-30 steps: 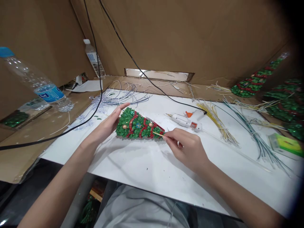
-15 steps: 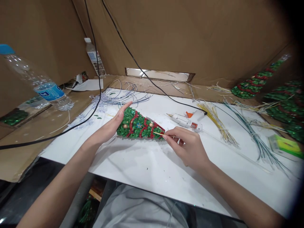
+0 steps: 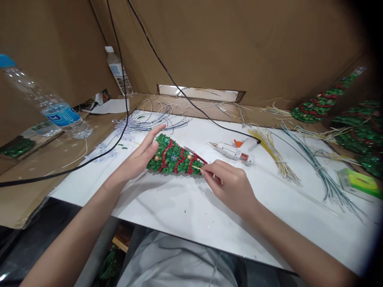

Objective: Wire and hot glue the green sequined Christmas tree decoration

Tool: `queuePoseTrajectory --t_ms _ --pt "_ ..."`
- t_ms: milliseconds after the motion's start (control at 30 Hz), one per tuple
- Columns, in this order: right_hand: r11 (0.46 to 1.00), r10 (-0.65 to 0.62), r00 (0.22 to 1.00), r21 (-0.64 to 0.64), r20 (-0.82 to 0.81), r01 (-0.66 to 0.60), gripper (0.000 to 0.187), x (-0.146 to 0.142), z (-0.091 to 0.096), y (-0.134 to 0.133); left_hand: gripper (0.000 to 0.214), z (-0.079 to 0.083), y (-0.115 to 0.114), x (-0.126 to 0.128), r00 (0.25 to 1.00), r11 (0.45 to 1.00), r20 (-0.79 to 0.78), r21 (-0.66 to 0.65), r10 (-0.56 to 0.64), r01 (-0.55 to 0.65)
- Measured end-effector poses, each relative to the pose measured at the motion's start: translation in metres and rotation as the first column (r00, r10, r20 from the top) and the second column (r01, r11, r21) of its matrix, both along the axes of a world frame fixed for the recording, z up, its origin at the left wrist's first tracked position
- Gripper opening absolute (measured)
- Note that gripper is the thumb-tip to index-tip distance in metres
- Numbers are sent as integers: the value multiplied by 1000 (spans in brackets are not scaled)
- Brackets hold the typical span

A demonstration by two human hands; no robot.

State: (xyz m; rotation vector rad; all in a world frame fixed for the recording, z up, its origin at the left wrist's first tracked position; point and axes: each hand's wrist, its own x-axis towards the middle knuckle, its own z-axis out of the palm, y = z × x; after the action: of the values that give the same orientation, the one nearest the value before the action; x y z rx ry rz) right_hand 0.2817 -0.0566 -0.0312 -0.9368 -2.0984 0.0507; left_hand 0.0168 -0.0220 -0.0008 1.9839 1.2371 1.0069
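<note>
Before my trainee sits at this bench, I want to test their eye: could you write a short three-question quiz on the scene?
1. True or false: the glue gun lies on the white surface.
2. Which hand is at the wide end of the central tree: (a) left, (b) right?
3. Fill in: the leftmost bottle has a ____ cap.

Key: 1. true; 2. a, the left hand; 3. blue.
</note>
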Motion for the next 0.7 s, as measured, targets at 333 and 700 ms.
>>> queuePoseTrajectory --t_ms 333,700 --pt "997 -65 997 32 35 64 13 -7 1 -1 63 -1 2 -3 1000 999 3 -42 3 -3" --pt "996 64 997 -55 -39 -66 15 -4 4 1 54 2 -1 -2 999 999 4 13 47 -47"
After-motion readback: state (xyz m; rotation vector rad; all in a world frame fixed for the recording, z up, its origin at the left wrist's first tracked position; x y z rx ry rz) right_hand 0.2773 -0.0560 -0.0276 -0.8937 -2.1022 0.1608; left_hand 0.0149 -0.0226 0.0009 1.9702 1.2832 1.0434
